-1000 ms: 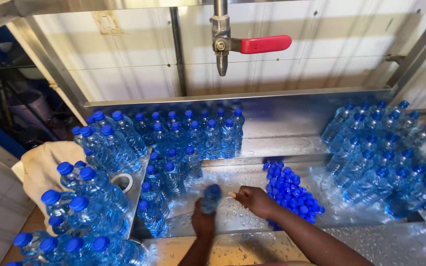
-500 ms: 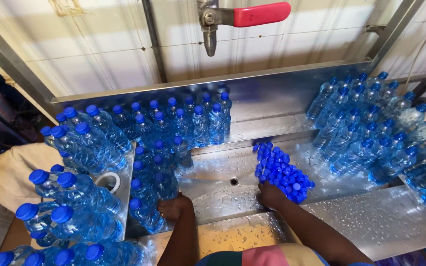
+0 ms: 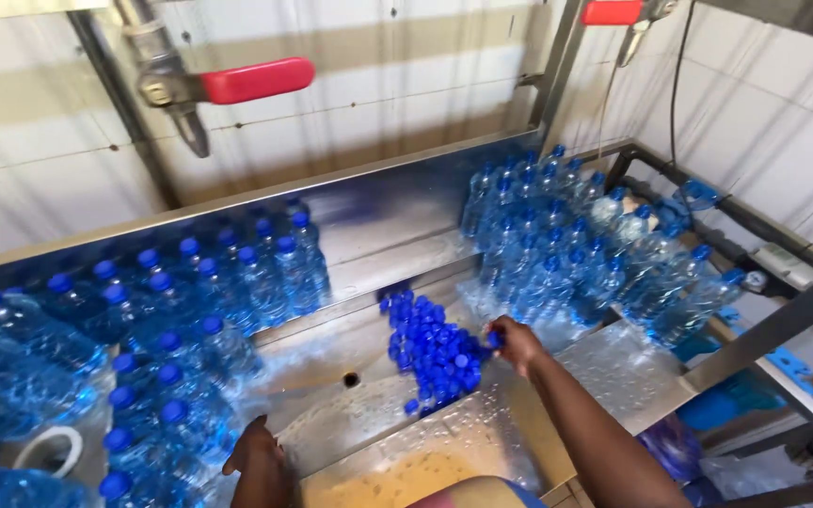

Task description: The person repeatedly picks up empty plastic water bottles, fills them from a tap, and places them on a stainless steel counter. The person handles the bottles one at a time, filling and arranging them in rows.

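Right hand [image 3: 517,343] moved right, pinching blue cap [image 3: 493,339], left hand [image 3: 258,453] grip unclear

Bare wet steel lay open around the drain hole [image 3: 351,379], between the left bottles [image 3: 181,320] and the cap pile [image 3: 430,348]. The right hand [image 3: 517,343] touched that pile's edge. Right bottles [image 3: 576,245] crowded close behind. The valve [image 3: 209,89] hung well above.

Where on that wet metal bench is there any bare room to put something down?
Bare metal lies around the small drain hole, between the capped blue bottles and the blue cap pile, and before the right hand. Both sides are crowded.
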